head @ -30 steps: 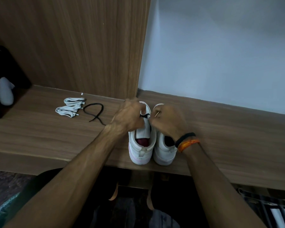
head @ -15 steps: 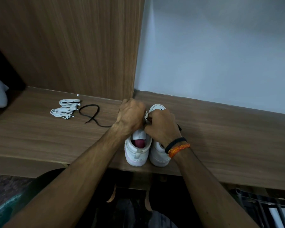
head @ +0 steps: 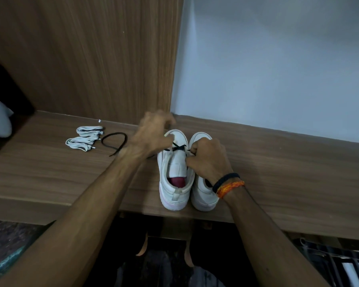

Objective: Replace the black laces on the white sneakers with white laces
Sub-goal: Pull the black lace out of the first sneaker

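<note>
Far left of the sneakers, a black object [head: 0, 104] with a pale grey patch sits at the desk's [head: 50, 172] edge. Nearer, still left of the sneakers, two bundled white laces [head: 84, 137] lie side by side on the desk, and just right of them a loose black lace [head: 114, 141] curls in a loop. Your left hand [head: 151, 135] hovers blurred over the toe of the left sneaker [head: 173, 168]; its grip seems pinched on the black lace end, but the blur means you cannot tell for sure. One crossing of black lace [head: 175, 148] remains threaded on the left sneaker, whose tongue stands up and whose pinkish insole shows. The right sneaker [head: 203, 193] stands touching it, heels toward you near the desk's front edge. Your right hand [head: 208, 160] rests on the right sneaker, its grip curled tight at the left sneaker's eyelet edge, apparently pinching the lace there. Black and orange bands [head: 229, 184] circle that wrist.
</note>
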